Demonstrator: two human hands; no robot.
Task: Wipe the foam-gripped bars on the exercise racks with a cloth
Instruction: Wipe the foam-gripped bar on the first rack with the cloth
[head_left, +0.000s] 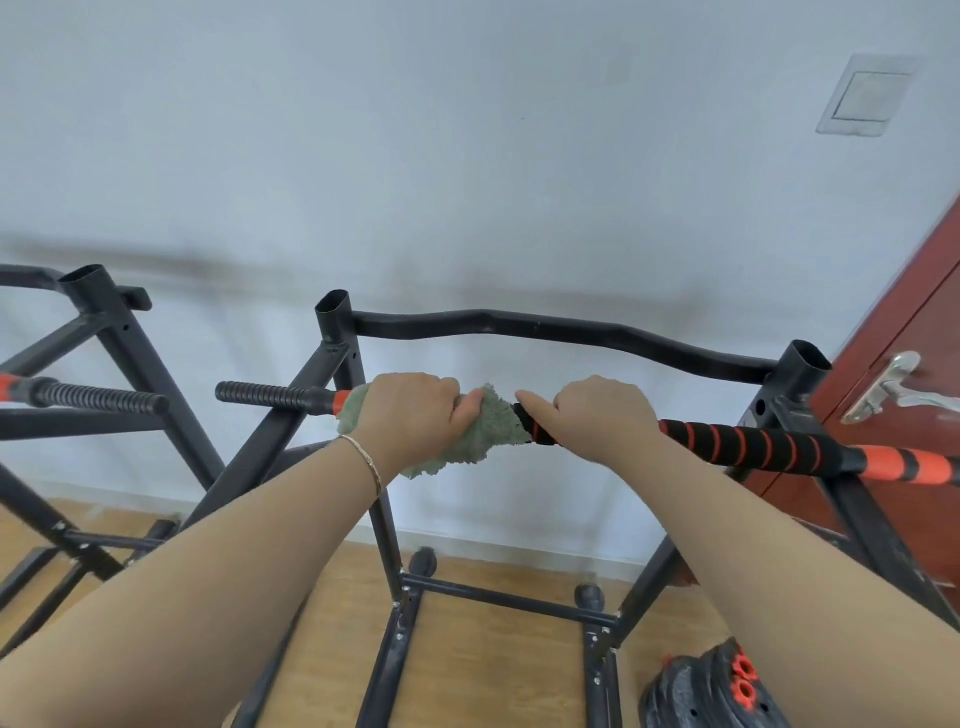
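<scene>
Left fingers (448, 388) curl round cloth (494, 432) (right fingers (537, 404): bar (753, 447)).

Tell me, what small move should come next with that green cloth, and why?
Likely slide the left hand, which grips the green cloth wrapped round the foam-gripped bar, a little to the right. The right hand holds the bar just beside the cloth, so it would probably have to shift along first. A long striped stretch of the bar lies beyond it.
</scene>
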